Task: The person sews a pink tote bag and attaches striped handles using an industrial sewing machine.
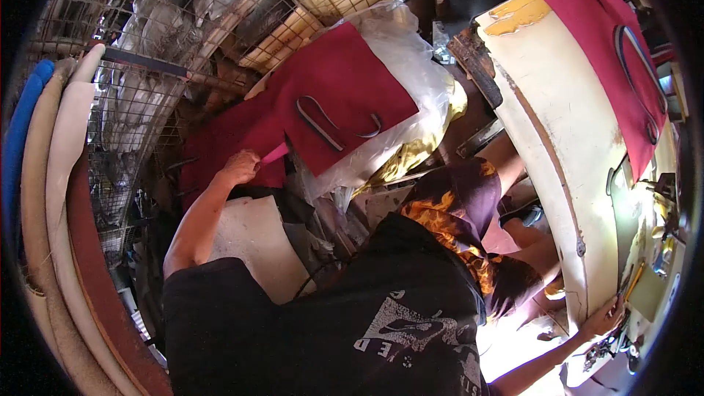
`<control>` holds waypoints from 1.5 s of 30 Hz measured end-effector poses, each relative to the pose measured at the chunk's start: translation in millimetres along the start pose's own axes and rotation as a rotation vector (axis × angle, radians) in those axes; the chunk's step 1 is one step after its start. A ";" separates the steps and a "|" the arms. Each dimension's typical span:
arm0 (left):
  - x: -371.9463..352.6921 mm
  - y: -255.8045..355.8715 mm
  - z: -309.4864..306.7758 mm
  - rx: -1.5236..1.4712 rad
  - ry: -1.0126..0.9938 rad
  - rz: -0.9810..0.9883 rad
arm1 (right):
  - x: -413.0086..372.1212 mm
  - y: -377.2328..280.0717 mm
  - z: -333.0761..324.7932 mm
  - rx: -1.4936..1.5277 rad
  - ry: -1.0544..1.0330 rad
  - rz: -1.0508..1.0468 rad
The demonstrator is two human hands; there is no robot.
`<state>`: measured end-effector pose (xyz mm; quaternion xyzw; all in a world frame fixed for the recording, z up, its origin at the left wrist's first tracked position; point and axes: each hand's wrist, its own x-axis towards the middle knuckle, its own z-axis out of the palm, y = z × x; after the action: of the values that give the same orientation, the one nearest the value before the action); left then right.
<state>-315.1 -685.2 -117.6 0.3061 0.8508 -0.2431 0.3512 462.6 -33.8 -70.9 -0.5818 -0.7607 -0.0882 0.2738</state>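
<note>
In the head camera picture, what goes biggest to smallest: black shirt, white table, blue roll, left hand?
1. Black shirt and white table: both biggest, but too close to rank, and the shirt is nearer the camera.
2. Blue roll
3. Left hand

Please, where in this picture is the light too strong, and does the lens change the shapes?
Head view: glare whites out the patch below the patterned shorts and part of the cream table's right edge; the table and wire mesh look bowed, likely from the wide lens; black surrounds the round image at the corners.
</note>
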 end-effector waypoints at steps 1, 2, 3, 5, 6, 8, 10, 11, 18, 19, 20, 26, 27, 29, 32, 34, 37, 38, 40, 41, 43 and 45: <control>-1.1 -4.9 -1.9 -0.054 0.123 -0.101 | -1.1 -4.2 0.5 0.042 0.018 0.018; -5.2 -13.5 -3.0 -0.110 0.247 -0.204 | -1.8 5.5 6.8 0.071 0.019 0.023; -10.5 -22.3 -2.0 -0.166 0.370 -0.305 | 0.2 14.3 13.8 0.067 0.027 -0.026; -36.6 -30.6 -25.3 -0.196 0.686 -0.344 | -1.5 31.2 16.2 0.040 0.046 -0.116; -43.8 -40.9 -30.9 -0.181 0.835 -0.349 | -3.4 21.0 15.9 -0.003 0.067 -0.104; -56.9 -69.6 -53.6 -0.359 0.841 -0.466 | -9.6 6.1 14.6 0.121 0.041 0.054; -60.9 -97.7 -71.3 -0.260 1.132 -0.320 | -13.5 22.0 26.5 0.112 0.083 0.005; -87.0 -77.4 -116.3 -0.324 1.162 -0.135 | -15.7 -4.6 23.5 0.312 0.055 0.234; -206.7 180.0 -330.2 -1.642 1.076 0.700 | -15.1 -59.4 2.2 0.065 0.083 0.132; -203.8 196.0 -355.1 -1.663 0.981 0.872 | -12.2 -79.3 -8.5 0.050 0.082 0.158; -213.0 232.8 -383.9 -1.610 0.908 0.963 | -11.9 -86.3 -12.6 0.036 0.104 0.144; -119.3 456.5 -522.5 -1.655 0.633 1.669 | -10.6 -101.1 -21.6 0.118 0.154 0.112; -107.2 490.3 -533.0 -1.702 0.681 1.601 | -10.0 -103.9 -23.7 0.131 0.158 0.119; -65.5 536.5 -539.3 -1.412 0.723 1.387 | -10.5 -104.2 -24.2 0.139 0.162 0.130; -23.3 559.8 -511.8 -0.569 0.988 1.361 | -10.2 -102.8 -21.9 0.149 0.153 0.166; -14.3 552.1 -488.0 -0.182 0.975 1.444 | -12.0 -101.9 -20.0 0.114 0.128 0.171; 2.8 533.6 -460.1 -0.008 0.866 1.473 | -11.1 -105.7 -20.8 0.066 0.141 0.180; 5.7 528.4 -453.9 0.043 0.897 1.483 | -9.9 -106.6 -20.6 0.052 0.139 0.186; 9.8 520.1 -443.2 0.070 1.036 1.523 | -10.5 -107.6 -21.3 0.023 0.123 0.190; 9.4 515.3 -437.4 0.081 1.107 1.538 | -10.5 -107.5 -20.8 0.027 0.121 0.191; 5.3 499.9 -427.3 0.004 1.038 1.438 | -11.0 -107.3 -22.3 0.033 0.121 0.195; 0.1 476.4 -415.8 -0.059 0.971 1.340 | -9.9 -111.6 -26.2 0.061 0.135 0.205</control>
<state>-172.2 -93.0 51.9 0.8100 0.5509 0.1996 0.0229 368.4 -88.2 -33.6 -0.6406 -0.6794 -0.0754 0.3498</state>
